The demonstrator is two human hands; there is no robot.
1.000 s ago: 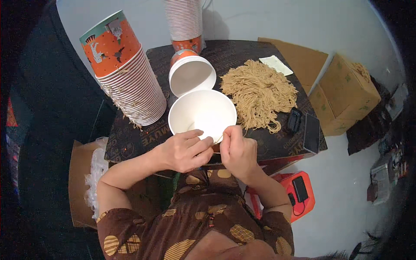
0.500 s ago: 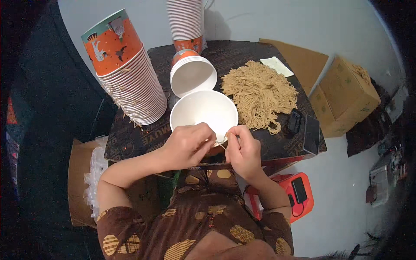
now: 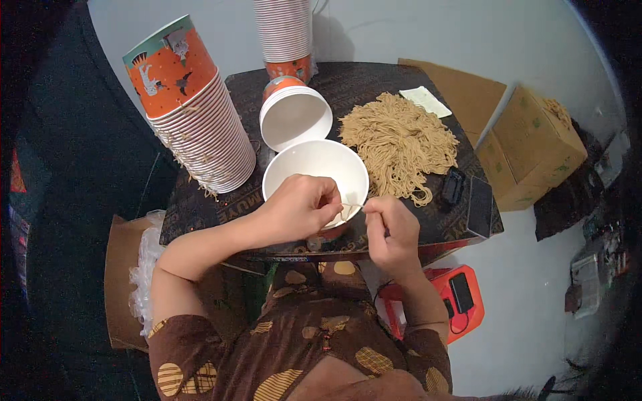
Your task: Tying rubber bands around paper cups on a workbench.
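A white-lined paper bucket (image 3: 284,167) stands upright with its mouth up at the table's front edge. Over its near rim my left hand (image 3: 301,207) and my right hand (image 3: 394,230) pinch a thin tan cord (image 3: 352,205), which is drawn taut between them. A loop of it hangs by the rim; whether it passes through a hole there I cannot make out. Just behind lie a few nested buckets (image 3: 297,117) on their side, mouths toward me. To the right is a loose heap of tan cords (image 3: 401,144).
A tall leaning stack of orange-and-green buckets (image 3: 204,137) with cords dangling stands left; another stack (image 3: 284,30) rises behind. At the right edge lie a black case (image 3: 453,187) and a flat dark slab (image 3: 479,207). Cardboard boxes (image 3: 528,147) and a red stool (image 3: 471,321) flank the table.
My hands have moved apart: the right went right and slightly down, the left shifted a little and turned. The cord between them is now stretched wider.
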